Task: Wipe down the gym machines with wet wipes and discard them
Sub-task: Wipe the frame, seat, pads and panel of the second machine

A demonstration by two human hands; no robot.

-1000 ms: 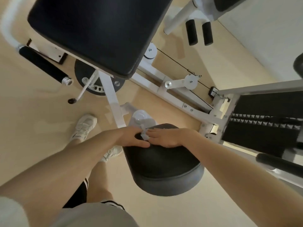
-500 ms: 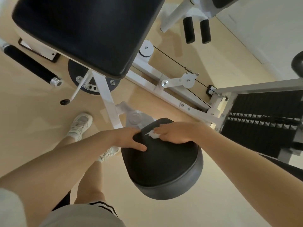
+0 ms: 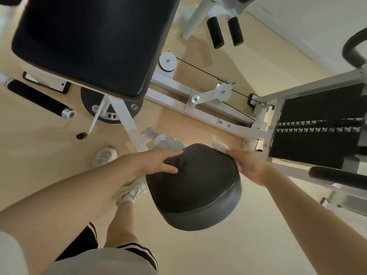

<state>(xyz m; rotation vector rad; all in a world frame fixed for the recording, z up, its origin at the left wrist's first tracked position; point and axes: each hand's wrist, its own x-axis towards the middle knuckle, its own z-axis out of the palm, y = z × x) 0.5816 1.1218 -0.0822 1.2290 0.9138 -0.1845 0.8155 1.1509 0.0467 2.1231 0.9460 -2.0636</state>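
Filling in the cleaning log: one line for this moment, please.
step: wiping round seat pad | left hand: bracing pad's left edge | right hand: wet wipe at pad's far right edge | discard: not yet

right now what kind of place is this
Most likely a gym or fitness room. A black weight stack sits in a white frame, a cable runs over a pulley, and padded rests are in view, including the round black pad under both hands.
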